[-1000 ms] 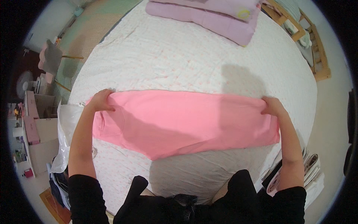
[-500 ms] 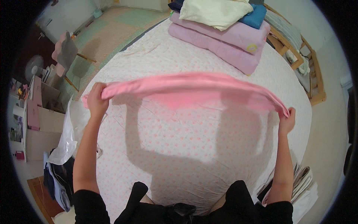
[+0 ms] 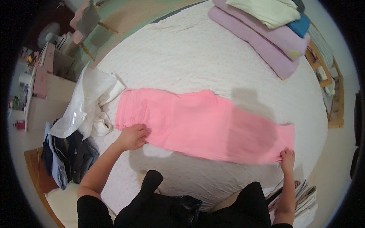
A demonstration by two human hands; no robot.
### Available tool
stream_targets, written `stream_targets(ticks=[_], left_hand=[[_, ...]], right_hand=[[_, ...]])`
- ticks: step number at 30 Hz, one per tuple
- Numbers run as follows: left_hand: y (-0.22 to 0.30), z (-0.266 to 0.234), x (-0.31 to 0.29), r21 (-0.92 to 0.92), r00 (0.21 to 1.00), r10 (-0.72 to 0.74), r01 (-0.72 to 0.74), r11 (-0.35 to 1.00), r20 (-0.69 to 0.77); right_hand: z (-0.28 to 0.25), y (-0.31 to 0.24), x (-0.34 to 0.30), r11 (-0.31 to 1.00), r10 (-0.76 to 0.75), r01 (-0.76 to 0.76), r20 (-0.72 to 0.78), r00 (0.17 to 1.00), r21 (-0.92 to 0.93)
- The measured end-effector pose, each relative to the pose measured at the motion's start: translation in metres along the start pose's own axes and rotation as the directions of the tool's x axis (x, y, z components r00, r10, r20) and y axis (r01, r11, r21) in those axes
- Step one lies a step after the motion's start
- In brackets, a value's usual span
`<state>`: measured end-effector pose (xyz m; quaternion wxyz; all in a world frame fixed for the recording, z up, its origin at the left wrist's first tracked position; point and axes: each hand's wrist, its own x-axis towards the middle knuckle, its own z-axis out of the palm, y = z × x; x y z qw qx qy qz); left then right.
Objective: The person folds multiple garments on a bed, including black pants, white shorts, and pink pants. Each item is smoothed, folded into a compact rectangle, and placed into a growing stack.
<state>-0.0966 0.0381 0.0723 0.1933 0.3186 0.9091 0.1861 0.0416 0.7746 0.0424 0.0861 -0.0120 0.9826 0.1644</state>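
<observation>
A pair of pink trousers, folded lengthwise, lies spread across the bed with its waistband to the left and leg ends to the right. A back pocket shows near the waist. My left hand is at the near edge by the waistband, fingers bent together on the cloth; its fingertips are partly hidden. At the other end, my right hand pinches the near corner of the leg hem. My shadow falls over the right part of the trousers.
Beyond the trousers, folded purple quilts carry a cream cloth and a blue one. Left of the waistband are a white plastic bag and dark folded clothes. Another folded stack stands by my right arm.
The pink trousers, held stretched in the air before, now lie flat on the bed. Both hands have come down toward me, the left also inward. The view has turned leftward.
</observation>
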Motion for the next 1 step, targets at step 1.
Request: stream_targets(ticks=[1], left_hand=[[0.0012,-0.0043,-0.0030,-0.051,0.999,-0.036,0.037,0.998,0.020]], right_hand=[[0.0062,-0.0021,0.0113,0.999,-0.049,0.049,-0.034,0.998,0.005]])
